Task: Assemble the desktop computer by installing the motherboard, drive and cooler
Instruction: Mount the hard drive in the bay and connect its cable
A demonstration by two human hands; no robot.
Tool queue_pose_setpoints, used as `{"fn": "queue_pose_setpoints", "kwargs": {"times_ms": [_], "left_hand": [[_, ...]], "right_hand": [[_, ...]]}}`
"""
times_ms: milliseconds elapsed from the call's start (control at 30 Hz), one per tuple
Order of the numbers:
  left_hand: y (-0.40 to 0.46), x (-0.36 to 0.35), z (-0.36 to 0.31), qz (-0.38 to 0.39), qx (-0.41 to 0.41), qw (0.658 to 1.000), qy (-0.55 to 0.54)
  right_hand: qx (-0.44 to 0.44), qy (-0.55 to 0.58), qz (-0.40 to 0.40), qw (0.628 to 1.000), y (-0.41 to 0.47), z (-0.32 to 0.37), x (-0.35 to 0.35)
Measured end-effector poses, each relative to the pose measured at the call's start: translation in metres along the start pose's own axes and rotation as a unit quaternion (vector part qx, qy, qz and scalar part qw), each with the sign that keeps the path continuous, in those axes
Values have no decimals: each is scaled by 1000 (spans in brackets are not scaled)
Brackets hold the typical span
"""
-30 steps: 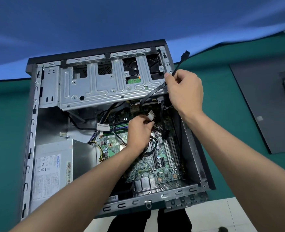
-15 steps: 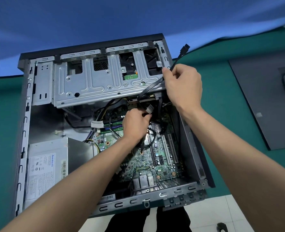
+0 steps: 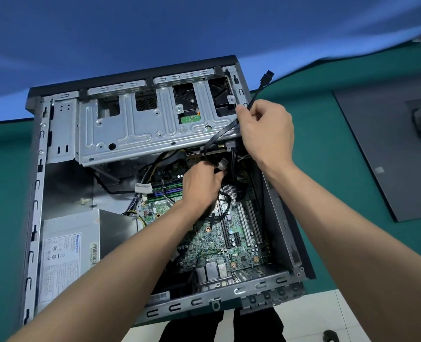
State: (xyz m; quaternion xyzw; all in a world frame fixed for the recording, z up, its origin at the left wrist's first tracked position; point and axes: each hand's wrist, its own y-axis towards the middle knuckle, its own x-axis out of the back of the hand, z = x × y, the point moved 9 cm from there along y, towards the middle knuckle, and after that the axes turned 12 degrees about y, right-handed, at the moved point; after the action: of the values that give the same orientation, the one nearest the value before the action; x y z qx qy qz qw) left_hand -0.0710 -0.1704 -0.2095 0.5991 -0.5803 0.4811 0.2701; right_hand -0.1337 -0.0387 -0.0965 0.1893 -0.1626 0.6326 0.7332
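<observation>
An open desktop case [image 3: 35,193] lies on its side on a green mat. The green motherboard [image 3: 231,245] sits inside at the lower right. A silver drive cage [image 3: 140,124] spans the top, with a drive's green board [image 3: 191,118] showing through a cutout. My right hand [image 3: 266,129] pinches a flat black cable [image 3: 256,95] at the cage's right end; its black plug sticks up free. My left hand [image 3: 202,183] reaches in below the cage and grips a cable with a white connector [image 3: 222,165] above the board.
A grey power supply [image 3: 81,245] fills the case's lower left. Loose black and yellow wires [image 3: 152,171] run under the cage. The dark side panel [image 3: 382,144] lies on the mat to the right, with a black object on it. White floor shows below the table edge.
Both hands stay on their cables with only small shifts. The view has moved slightly, so the case sits a little differently in frame.
</observation>
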Motion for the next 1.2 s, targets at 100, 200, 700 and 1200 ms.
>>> {"fn": "queue_pose_setpoints", "kwargs": {"times_ms": [100, 200, 700, 1200], "left_hand": [[2, 1, 0, 32, -13, 998, 50], [4, -1, 2, 47, -21, 998, 34], [5, 7, -25, 46, -117, 981, 145], [-2, -6, 12, 0, 24, 996, -87]], "right_hand": [[-1, 6, -3, 1000, 0, 0, 1], [0, 6, 1, 1000, 0, 0, -1], [-21, 43, 1, 999, 3, -3, 1], [-22, 29, 6, 999, 2, -4, -1]]}}
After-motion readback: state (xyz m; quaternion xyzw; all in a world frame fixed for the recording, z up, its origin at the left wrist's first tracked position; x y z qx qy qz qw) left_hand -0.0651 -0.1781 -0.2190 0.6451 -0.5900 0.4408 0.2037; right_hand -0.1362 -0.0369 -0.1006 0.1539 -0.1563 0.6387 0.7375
